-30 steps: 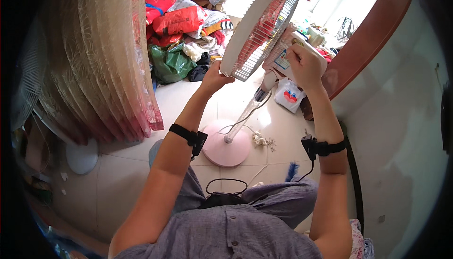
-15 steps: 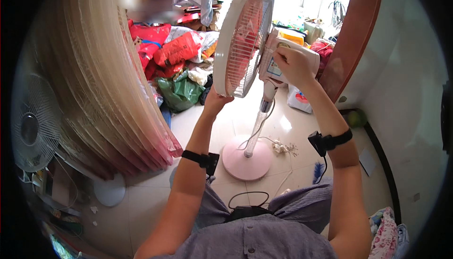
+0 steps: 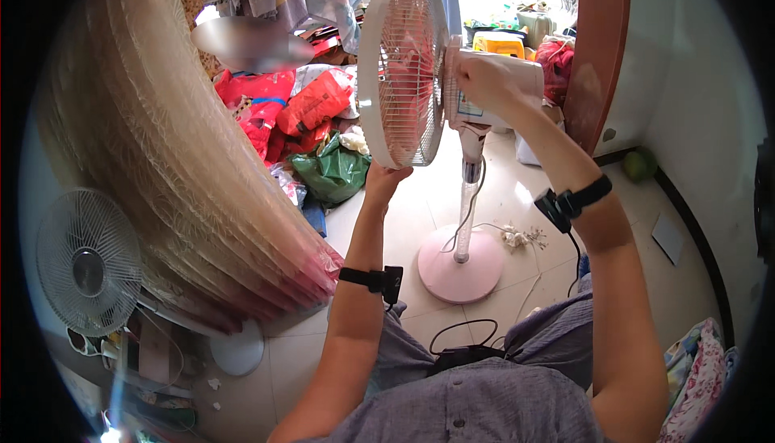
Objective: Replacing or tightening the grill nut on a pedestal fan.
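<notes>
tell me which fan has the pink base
The middle fan, with the left hand at its lower rim: its round base is pink, while the fan beside the curtain has a whitish base.

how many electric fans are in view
2: the pink-and-white fan at the left hand, and the white fan at far left, beside the curtain; others may be hidden.

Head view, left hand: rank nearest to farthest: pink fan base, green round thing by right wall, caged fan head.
1. Caged fan head: touching the left hand at its lower rim.
2. Pink fan base: on the floor, below and right.
3. Green round thing: far right, on the floor by the wall.
</notes>
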Demonstrator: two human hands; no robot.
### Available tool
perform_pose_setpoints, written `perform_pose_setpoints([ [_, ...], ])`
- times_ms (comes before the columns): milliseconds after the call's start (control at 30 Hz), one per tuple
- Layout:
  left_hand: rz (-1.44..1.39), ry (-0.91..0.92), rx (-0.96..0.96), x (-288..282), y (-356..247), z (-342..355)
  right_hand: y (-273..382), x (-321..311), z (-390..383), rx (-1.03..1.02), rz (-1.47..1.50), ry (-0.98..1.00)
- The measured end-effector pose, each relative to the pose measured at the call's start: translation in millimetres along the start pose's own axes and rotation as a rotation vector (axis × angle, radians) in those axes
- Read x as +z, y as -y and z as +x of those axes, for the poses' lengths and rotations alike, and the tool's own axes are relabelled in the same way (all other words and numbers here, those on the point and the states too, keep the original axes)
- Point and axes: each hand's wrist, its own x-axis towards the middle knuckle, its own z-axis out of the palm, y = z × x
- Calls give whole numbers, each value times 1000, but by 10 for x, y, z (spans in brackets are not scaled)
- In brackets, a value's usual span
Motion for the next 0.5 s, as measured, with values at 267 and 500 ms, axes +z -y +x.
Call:
perform_pose_setpoints([
  [267, 56, -16, 33, 56, -52, -3, 71, -38, 97, -78, 296, -140],
  [500, 44, 10, 11, 1, 12, 27, -61, 302, -372, 6, 82, 83],
])
